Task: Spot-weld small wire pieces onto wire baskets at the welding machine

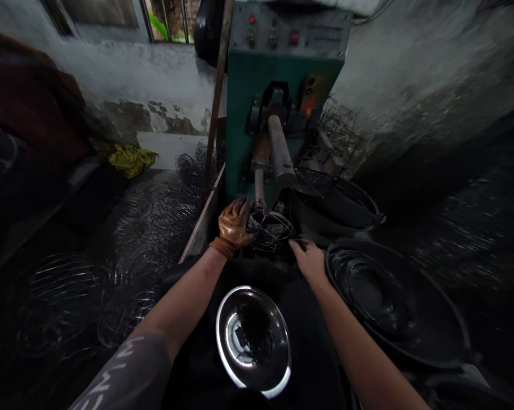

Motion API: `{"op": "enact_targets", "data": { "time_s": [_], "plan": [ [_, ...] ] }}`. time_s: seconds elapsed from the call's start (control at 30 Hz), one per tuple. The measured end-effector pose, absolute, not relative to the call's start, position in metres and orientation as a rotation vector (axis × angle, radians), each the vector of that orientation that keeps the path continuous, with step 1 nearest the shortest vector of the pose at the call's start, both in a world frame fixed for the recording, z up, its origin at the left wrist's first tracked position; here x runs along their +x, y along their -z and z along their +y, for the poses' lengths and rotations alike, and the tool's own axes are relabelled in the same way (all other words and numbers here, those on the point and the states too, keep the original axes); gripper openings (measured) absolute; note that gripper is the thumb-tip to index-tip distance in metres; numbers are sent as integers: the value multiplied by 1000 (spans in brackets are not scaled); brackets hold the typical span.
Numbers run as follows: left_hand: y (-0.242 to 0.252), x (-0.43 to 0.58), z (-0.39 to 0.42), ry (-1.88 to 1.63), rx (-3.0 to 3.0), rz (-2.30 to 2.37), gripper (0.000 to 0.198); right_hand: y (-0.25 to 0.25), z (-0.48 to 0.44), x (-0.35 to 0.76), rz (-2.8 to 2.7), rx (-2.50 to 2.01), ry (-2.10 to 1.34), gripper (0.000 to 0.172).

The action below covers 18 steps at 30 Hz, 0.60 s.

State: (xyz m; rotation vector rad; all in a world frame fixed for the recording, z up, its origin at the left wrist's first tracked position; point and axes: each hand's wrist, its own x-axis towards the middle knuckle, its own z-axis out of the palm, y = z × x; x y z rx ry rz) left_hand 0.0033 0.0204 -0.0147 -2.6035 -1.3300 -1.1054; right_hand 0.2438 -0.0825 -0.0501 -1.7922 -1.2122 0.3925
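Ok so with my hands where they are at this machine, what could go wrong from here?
Your gloved left hand grips the wire basket right under the machine's metal arm, so fingers could get pinched or burned there. Your right hand is bare beside the same wire frame, so loose wire ends might cut it. The shiny steel bowl sits near your forearms and could get knocked.

Both forearms stretch forward, converging slightly. The left hand (234,223), in an orange-brown glove, has its fingers curled closed in a grip, knuckles up. The bare right hand (308,259) lies just beside it, palm down, fingers extended forward.
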Motion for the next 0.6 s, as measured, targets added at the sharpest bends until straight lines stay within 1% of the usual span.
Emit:
{"op": "enact_targets", "data": {
  "time_s": [0.03, 0.1, 0.17, 0.2, 0.23, 0.37, 0.43, 0.5, 0.53, 0.6],
  "plan": [
    [13, 5, 9, 1217, -2540, -1367, 87, 50, -84, 243, -1254, -1805, -353, 46],
    [9, 10, -15, 1354, -2439, -1465, 62, 49, -86, 242, -1299, -1831, -311, 47],
    [7, 16, -33, 1299, -2466, -1509, 38, 48, -86, 242, -1306, -1860, -322, 49],
    [6, 19, -40, 1218, -2517, -1509, 31, 47, -86, 242, -1298, -1870, -343, 51],
    [5, 22, -45, 1122, -2577, -1497, 29, 47, -85, 242, -1287, -1875, -369, 52],
    [11, 36, -55, 790, -2819, -1420, 36, 44, -82, 244, -1278, -1805, -492, 62],
    [17, 46, -56, 556, -2933, -1399, 46, 42, -81, 245, -1265, -1741, -559, 67],
    [22, 56, -55, 361, -2961, -1427, 61, 40, -80, 245, -1225, -1681, -619, 69],
    [25, 60, -53, 303, -2950, -1441, 67, 39, -79, 244, -1199, -1652, -643, 70],
    [28, 66, -49, 266, -2936, -1440, 67, 37, -79, 242, -1142, -1589, -704, 69]
  ]
}}
